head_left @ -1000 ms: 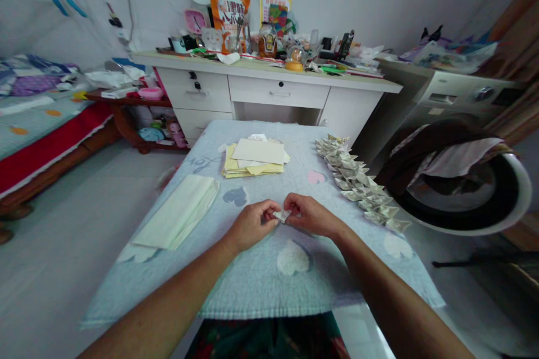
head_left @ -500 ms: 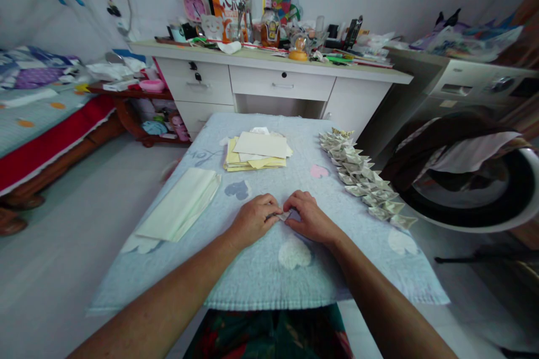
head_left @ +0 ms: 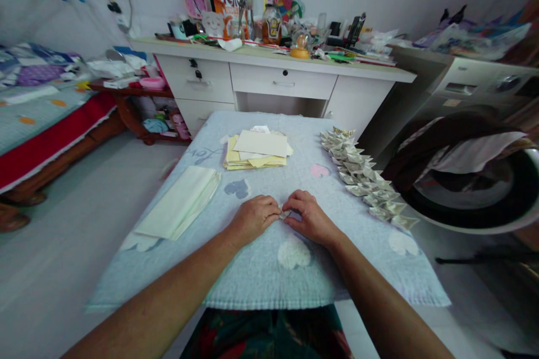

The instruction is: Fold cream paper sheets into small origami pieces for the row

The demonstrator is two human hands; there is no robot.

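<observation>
Between my hands, low over the cloth-covered table (head_left: 261,269), is a small folded piece of paper (head_left: 284,214), largely hidden by fingers. My left hand (head_left: 257,214) pinches its left side, the fingers pressed together. From the other side my right hand (head_left: 308,216) grips it between thumb and curled fingers. Several folded paper pieces with pointed ends (head_left: 357,171) stand in close rows along the table's right side. A stack of cream and yellow paper (head_left: 256,151) lies beyond my hands. To the left rests a pale folded sheet bundle (head_left: 179,202).
A white desk (head_left: 282,76) with a cluttered top stands behind the table. At the right, a washing machine (head_left: 471,81) has its round door open with dark cloth hanging out. A bed (head_left: 50,129) and a low wooden shelf (head_left: 135,90) are at the left.
My left fingers have closed in more over the paper, and less of it shows between the hands. The right hand stays nearly in place. The view has shifted slightly.
</observation>
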